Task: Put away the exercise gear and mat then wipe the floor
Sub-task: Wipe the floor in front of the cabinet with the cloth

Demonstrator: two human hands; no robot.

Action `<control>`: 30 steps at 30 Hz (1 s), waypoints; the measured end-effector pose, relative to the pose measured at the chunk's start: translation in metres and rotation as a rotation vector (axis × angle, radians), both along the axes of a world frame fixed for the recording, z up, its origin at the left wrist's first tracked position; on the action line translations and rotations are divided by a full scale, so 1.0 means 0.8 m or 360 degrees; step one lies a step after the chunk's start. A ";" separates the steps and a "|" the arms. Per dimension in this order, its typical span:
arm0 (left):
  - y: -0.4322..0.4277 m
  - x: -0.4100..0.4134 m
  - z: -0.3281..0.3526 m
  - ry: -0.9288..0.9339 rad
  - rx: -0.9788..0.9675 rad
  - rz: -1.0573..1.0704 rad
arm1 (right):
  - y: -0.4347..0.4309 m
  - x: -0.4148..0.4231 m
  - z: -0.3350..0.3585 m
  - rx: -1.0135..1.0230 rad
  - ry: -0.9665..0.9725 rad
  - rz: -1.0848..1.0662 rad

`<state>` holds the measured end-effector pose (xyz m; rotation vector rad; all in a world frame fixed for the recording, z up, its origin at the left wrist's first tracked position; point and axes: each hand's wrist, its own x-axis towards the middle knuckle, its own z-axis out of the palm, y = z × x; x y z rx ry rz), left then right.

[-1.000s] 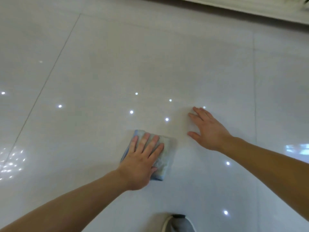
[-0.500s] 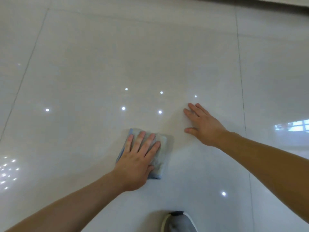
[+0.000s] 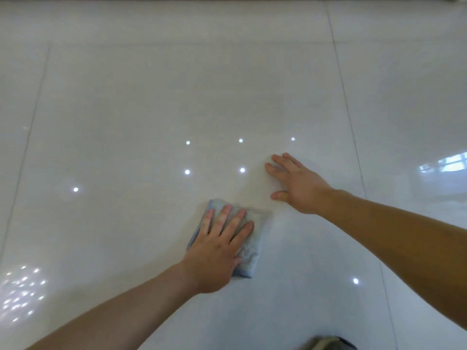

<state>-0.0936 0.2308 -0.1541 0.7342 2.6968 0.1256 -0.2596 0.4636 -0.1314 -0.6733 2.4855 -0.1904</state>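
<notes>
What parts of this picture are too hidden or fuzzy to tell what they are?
Head view, cloth: mostly covered by the left hand, full shape hidden.
Head view, dark thing at the bottom edge: cut off and blurred, perhaps a shoe.
Head view, floor: glare hides whether it is wet or dirty.

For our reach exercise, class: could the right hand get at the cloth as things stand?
Probably yes. The right hand rests flat on the floor beside the cloth, nothing between them, though the left hand covers most of it, leaving its right edge bare.
</notes>
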 end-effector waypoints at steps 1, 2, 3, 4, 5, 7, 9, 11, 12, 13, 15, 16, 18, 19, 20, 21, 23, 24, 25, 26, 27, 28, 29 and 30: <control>0.006 0.000 0.001 -0.0004 -0.0009 0.0001 | 0.000 0.000 -0.001 0.0002 -0.0002 0.0008; 0.013 0.000 0.001 -0.0002 -0.0008 0.0006 | 0.001 0.000 -0.001 0.0007 -0.0004 0.0013; 0.020 0.001 0.001 0.0000 0.0000 0.0023 | 0.001 -0.001 -0.002 0.0006 -0.0006 0.0014; 0.028 0.003 0.001 -0.0008 0.0009 0.0052 | 0.003 -0.001 -0.002 -0.0009 -0.0013 0.0012; 0.036 0.004 0.001 -0.0019 0.0014 0.0081 | 0.005 -0.001 -0.002 -0.0044 -0.0026 0.0005; 0.054 0.003 0.000 -0.0028 0.0026 0.0095 | 0.014 -0.003 0.001 -0.0146 -0.0046 -0.0021; 0.075 -0.001 0.001 -0.0033 0.0033 0.0054 | 0.029 -0.004 0.004 -0.0210 -0.0021 -0.0050; 0.095 -0.007 0.001 -0.0031 0.0037 0.0012 | 0.048 -0.001 0.005 -0.0230 0.0032 -0.0088; 0.104 -0.011 0.002 -0.0027 0.0039 0.0000 | 0.058 0.000 0.004 -0.0233 0.0063 -0.0115; 0.114 -0.014 0.002 -0.0023 0.0036 -0.0012 | 0.068 0.001 0.003 -0.0232 0.0088 -0.0151; 0.130 -0.021 0.001 -0.0015 0.0030 -0.0042 | 0.091 0.002 0.000 -0.0222 0.0124 -0.0230; 0.137 -0.024 0.000 -0.0014 0.0031 -0.0058 | 0.104 0.003 0.000 -0.0214 0.0152 -0.0270; 0.150 -0.031 -0.001 -0.0021 0.0036 -0.0087 | 0.132 0.005 0.001 -0.0201 0.0238 -0.0367; 0.155 -0.033 -0.001 -0.0025 0.0041 -0.0099 | 0.148 0.006 0.002 -0.0195 0.0278 -0.0432; 0.160 -0.035 -0.002 -0.0031 0.0047 -0.0110 | 0.165 0.010 0.002 -0.0184 0.0313 -0.0502; 0.165 -0.037 -0.002 -0.0038 0.0050 -0.0122 | 0.182 0.014 0.002 -0.0161 0.0329 -0.0575; 0.174 -0.040 -0.003 -0.0047 0.0043 -0.0145 | 0.213 0.025 -0.001 -0.0094 0.0302 -0.0701; 0.179 -0.041 -0.003 -0.0052 0.0034 -0.0154 | 0.223 0.030 -0.004 -0.0064 0.0278 -0.0731; 0.183 -0.043 -0.003 -0.0060 0.0021 -0.0166 | 0.229 0.035 -0.006 -0.0053 0.0267 -0.0741; 0.189 -0.044 -0.003 -0.0075 0.0007 -0.0184 | 0.233 0.037 -0.010 -0.0070 0.0267 -0.0744; 0.194 -0.046 -0.002 -0.0089 -0.0003 -0.0205 | 0.235 0.038 -0.012 -0.0104 0.0274 -0.0749; 0.200 -0.049 -0.001 -0.0098 -0.0007 -0.0228 | 0.236 0.036 -0.012 -0.0143 0.0285 -0.0760; 0.206 -0.051 -0.002 -0.0097 -0.0002 -0.0252 | 0.239 0.034 -0.012 -0.0181 0.0309 -0.0772; 0.212 -0.053 -0.002 -0.0096 0.0003 -0.0277 | 0.243 0.032 -0.011 -0.0218 0.0351 -0.0795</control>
